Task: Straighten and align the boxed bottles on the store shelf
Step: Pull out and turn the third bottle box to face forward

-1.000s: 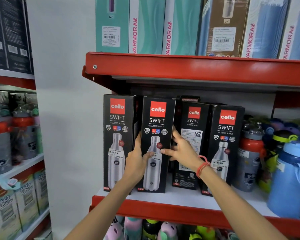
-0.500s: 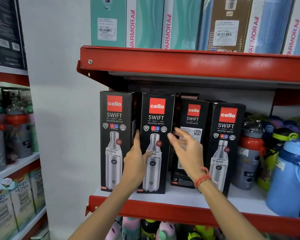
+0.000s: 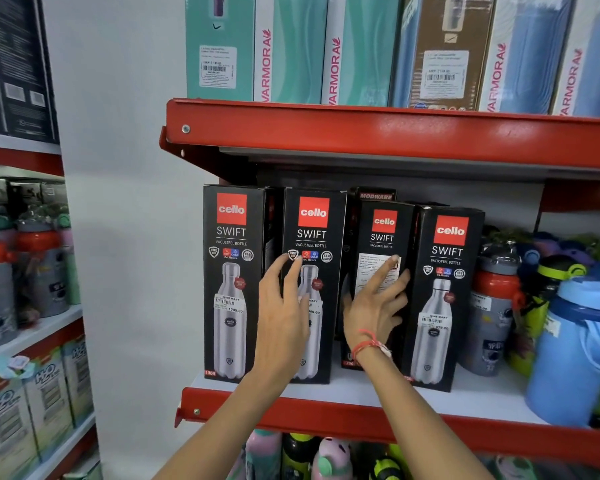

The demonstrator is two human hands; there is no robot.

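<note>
Four black boxed bottles [image 3: 445,299] stand on the red shelf [image 3: 326,415], third box [image 3: 381,237] set farther back. Left hand [image 3: 284,313] fingers spread on second box [image 3: 314,237] (no grip); right hand [image 3: 373,310] open, fingertips touching the third.

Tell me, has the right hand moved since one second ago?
Yes. The right hand went right, from the second box to the third box.

Illumination: bright, even, diffuse.
Shadow: dark band under the upper red shelf [image 3: 395,133], frame centre.
Blur: soft at left and right edges.
Distortion: wide-angle bowing at the frame edges.
Focus: centre sharp.
</note>
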